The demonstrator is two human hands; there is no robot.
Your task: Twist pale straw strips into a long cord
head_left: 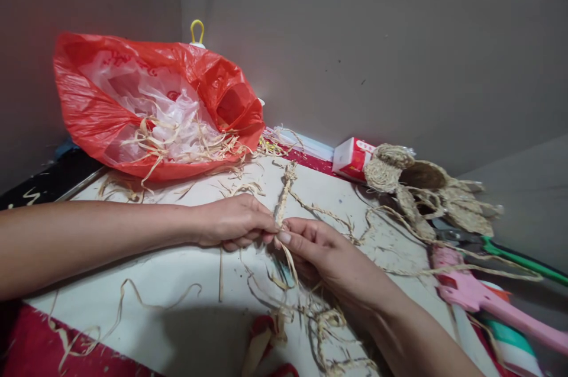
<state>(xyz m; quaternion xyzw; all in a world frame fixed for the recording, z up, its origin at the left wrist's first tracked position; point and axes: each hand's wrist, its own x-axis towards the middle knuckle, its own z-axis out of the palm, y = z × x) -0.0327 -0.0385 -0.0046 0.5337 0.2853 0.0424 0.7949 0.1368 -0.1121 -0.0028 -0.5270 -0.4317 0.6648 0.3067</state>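
Observation:
In the middle of the head view, my left hand point(235, 220) and my right hand point(315, 247) meet over the white tabletop. Both are closed, fingertips pinching the lower end of a narrow braided straw strip point(284, 196). It points away from me, its far end resting near the back of the table. Loose straw strands point(290, 264) hang below the pinch, beside my right thumb. A thin twisted straw cord point(323, 210) runs from beside the strip toward the right. The fingertips partly hide the point where the strands join.
A red plastic bag point(89, 128) holding straw strips stands at the back left. A red-and-white box point(352, 158) and woven straw pieces point(386, 170) sit at the back right. Nearer right lie a pink tool point(470, 291) and a green-handled tool point(523, 260). Straw scraps litter the tabletop point(186, 329).

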